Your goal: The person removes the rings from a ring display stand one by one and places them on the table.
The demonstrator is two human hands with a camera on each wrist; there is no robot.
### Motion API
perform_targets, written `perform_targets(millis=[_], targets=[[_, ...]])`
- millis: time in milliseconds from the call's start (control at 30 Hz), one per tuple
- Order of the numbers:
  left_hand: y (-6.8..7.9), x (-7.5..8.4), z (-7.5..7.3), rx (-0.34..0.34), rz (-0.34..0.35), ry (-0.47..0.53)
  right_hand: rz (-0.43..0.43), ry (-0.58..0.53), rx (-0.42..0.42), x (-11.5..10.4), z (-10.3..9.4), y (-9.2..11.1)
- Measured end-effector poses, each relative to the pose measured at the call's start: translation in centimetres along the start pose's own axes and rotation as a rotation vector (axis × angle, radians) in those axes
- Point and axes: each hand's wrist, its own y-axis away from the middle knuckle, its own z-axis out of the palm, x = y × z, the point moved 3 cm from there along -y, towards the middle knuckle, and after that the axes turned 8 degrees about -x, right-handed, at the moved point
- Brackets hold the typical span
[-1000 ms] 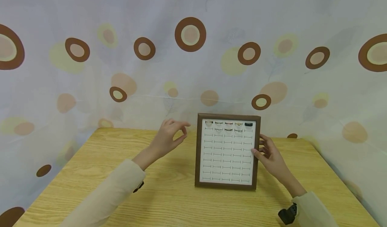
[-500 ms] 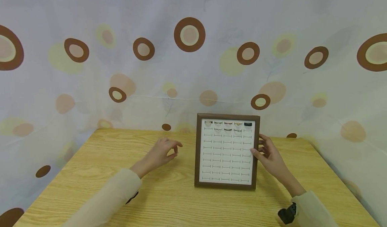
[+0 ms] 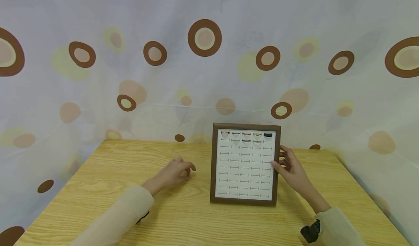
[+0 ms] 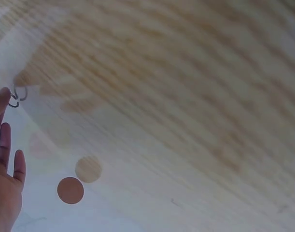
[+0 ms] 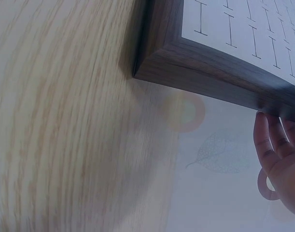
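Note:
A ring display (image 3: 245,166), a brown wooden frame round a white slotted board, stands nearly upright on the table. Several rings (image 3: 246,134) fill its top row; three more (image 3: 246,141) sit in the row below. My right hand (image 3: 292,171) grips the frame's right edge, thumb at the front; in the right wrist view, fingertips touch the dark wooden side (image 5: 210,89). Left of the display, my left hand (image 3: 170,175) is low over the table, fingers bent down. The left wrist view shows a small thin ring (image 4: 13,103) at its finger and thumb tips, close to the tabletop.
The light wooden table (image 3: 183,220) runs back to a patterned curtain (image 3: 209,86), which also hangs along both sides. A dark wrist device (image 3: 310,232) sits by the right sleeve.
My left hand has moved from beside the display's upper left edge down and to the left, close to the tabletop. The right hand and the display have stayed in place.

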Motion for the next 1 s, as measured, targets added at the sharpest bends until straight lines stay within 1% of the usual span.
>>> perform_targets(millis=[100,533,700,867,1000], targets=[[0.0,-0.1,0.3,-0.033,-0.012,0.014,-0.008,-0.011,0.000,0.0,0.0,-0.1],[0.2,-0.4,0.6,-0.061,-0.002,0.023,-0.003,-0.026,0.000,-0.1,0.1,-0.1],[0.2,-0.2,0.5,-0.067,-0.005,0.023,0.002,-0.009,0.003,-0.1,0.2,-0.1],[0.1,0.2,0.1,-0.061,0.004,0.014,-0.001,-0.009,0.003,0.0,0.1,-0.1],[-0.3,0.7,-0.8,-0.045,0.030,0.012,-0.004,-0.009,0.006,0.0,0.1,0.0]])
